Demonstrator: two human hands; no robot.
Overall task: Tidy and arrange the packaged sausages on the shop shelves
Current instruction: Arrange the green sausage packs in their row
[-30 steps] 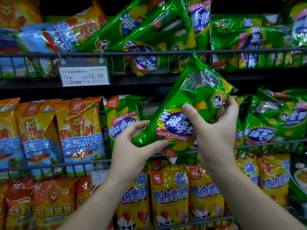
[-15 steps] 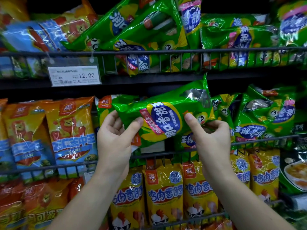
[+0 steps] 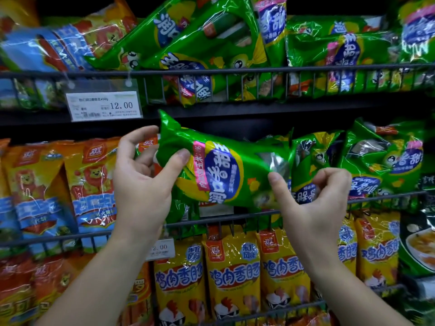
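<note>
Pretty obviously a shop, grocery aisle: tiered wire-fronted shelves point(image 3: 259, 70) crammed with packaged sausages, green packs point(image 3: 207, 38) at 12 o'clock, yellow packs point(image 3: 233, 278) at 6, orange packs point(image 3: 91, 180) at 9. There's a price tag point(image 3: 103, 105) reading 12.00 at 10 o'clock.

One head cam, wide-angle, fwd onto shop shelves point(image 3: 282, 107), close up, approx mid-shelf height.

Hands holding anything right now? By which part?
Yes, one shiny green plastic sausage packet, lying sideways. Left hand grips its left end, thumb on the front; right hand pinches its right end.
</note>
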